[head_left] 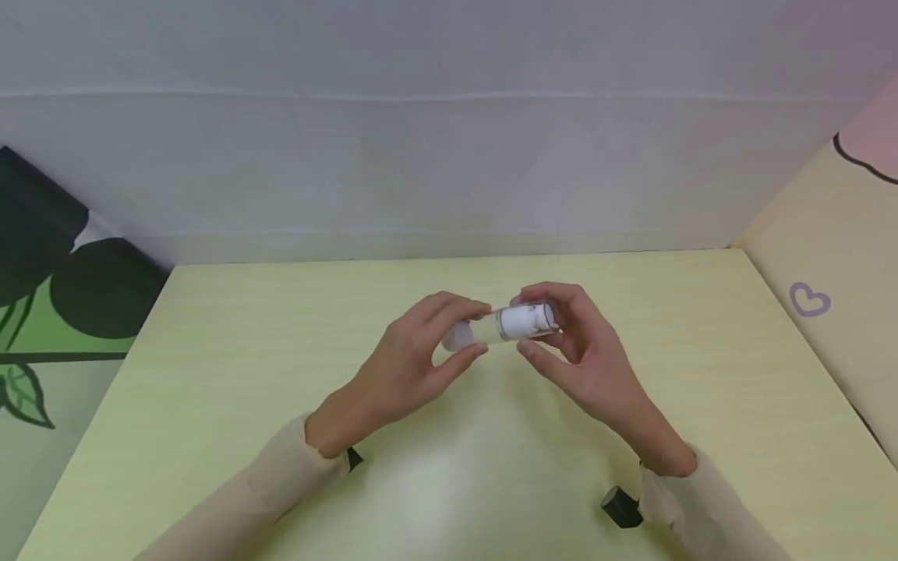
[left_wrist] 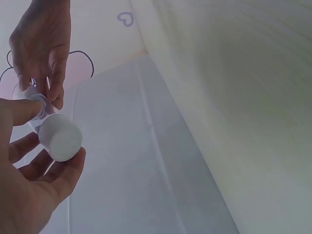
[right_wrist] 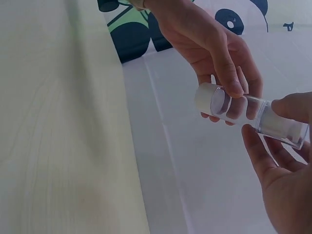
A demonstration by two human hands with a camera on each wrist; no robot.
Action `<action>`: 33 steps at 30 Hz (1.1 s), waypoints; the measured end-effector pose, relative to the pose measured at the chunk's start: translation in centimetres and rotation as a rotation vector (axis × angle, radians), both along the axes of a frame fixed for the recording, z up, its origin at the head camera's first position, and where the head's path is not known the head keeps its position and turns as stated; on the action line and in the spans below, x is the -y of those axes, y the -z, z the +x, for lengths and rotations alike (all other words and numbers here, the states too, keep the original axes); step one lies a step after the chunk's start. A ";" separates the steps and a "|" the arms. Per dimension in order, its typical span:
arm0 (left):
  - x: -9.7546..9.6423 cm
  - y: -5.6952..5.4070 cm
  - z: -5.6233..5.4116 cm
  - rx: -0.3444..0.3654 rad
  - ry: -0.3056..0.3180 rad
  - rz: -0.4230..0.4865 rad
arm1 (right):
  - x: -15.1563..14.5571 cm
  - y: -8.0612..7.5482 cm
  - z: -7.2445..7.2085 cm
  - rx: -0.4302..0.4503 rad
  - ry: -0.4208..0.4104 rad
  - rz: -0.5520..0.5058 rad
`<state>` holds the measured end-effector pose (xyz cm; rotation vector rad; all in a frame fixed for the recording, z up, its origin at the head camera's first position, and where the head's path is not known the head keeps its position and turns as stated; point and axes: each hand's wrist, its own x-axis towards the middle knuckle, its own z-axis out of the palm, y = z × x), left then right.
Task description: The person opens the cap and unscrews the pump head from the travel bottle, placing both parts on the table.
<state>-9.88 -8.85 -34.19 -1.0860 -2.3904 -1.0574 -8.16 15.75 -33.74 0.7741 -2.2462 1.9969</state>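
Above the pale table, both hands hold a small clear cylindrical bottle lying nearly level. A white cap closes its left end, and a white part shows inside the clear wall toward the right end. My left hand grips the capped end between thumb and fingers. At the other end, my right hand has its thumb on one side and its fingers on the other. In the right wrist view the clear end lies between the right thumb and fingers, while left fingers wrap behind the bottle's middle.
The pale wooden table extends beneath both hands. Behind it rises a grey-white backdrop. A panel with a purple heart borders the right side, and a dark-and-green printed panel the left. A dark wrist device juts from the right cuff.
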 end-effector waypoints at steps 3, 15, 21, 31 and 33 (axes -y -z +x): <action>0.3 -0.1 0.4 -0.042 -0.011 -0.046 | 0.1 0.0 0.3 -0.073 0.018 0.103; 0.7 -0.1 1.3 -0.184 -0.003 -0.145 | 0.2 0.2 0.9 -0.419 0.094 0.405; 0.7 -0.4 1.7 -0.248 -0.022 -0.212 | 0.3 0.3 1.2 -0.490 0.111 0.490; 0.6 -0.6 2.0 -0.320 -0.062 -0.273 | 0.8 0.3 1.4 -0.523 0.140 0.501; 0.6 -0.5 2.0 -0.327 -0.070 -0.278 | 0.9 0.4 1.4 -0.521 0.145 0.492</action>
